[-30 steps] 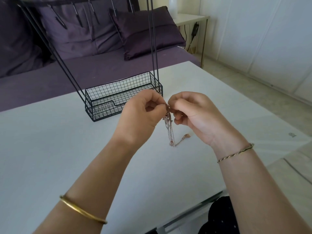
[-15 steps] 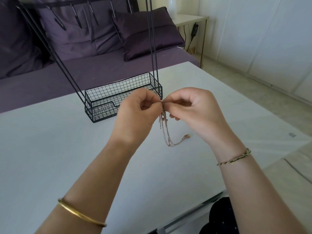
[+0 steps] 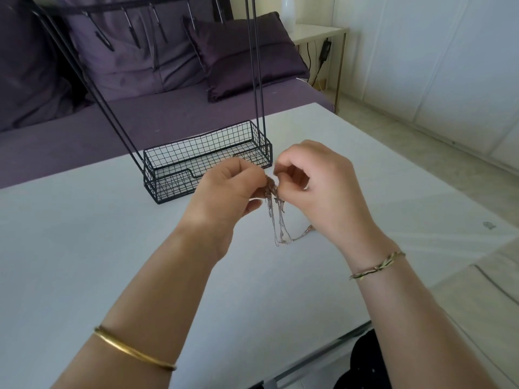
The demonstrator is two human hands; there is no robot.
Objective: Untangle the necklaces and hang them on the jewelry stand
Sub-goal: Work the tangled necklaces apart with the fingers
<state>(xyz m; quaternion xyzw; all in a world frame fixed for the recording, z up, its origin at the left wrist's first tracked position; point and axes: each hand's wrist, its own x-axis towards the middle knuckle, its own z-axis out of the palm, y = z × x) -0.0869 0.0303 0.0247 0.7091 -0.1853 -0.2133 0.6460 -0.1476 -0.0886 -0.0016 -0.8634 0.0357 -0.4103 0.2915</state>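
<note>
A tangle of thin rose-gold necklaces (image 3: 276, 220) hangs between my two hands above the white table (image 3: 84, 248), its lower loops touching the tabletop. My left hand (image 3: 227, 192) pinches the knot at the top from the left. My right hand (image 3: 323, 186) pinches the same knot from the right, fingers curled. Just behind my hands stands the black wire jewelry stand (image 3: 202, 161): a mesh basket base with tall rods rising to a top bar with hooks (image 3: 132, 32). No necklace hangs on the hooks that show.
A purple sofa with cushions (image 3: 238, 57) lies behind the table. A small white side table (image 3: 317, 32) with a cable stands at the back right. The table's right edge drops to a pale tiled floor (image 3: 421, 153).
The necklace loops have spread slightly and hang a bit longer. Both hands have shifted their pinch on the knot, the right hand's fingers lifting a little.
</note>
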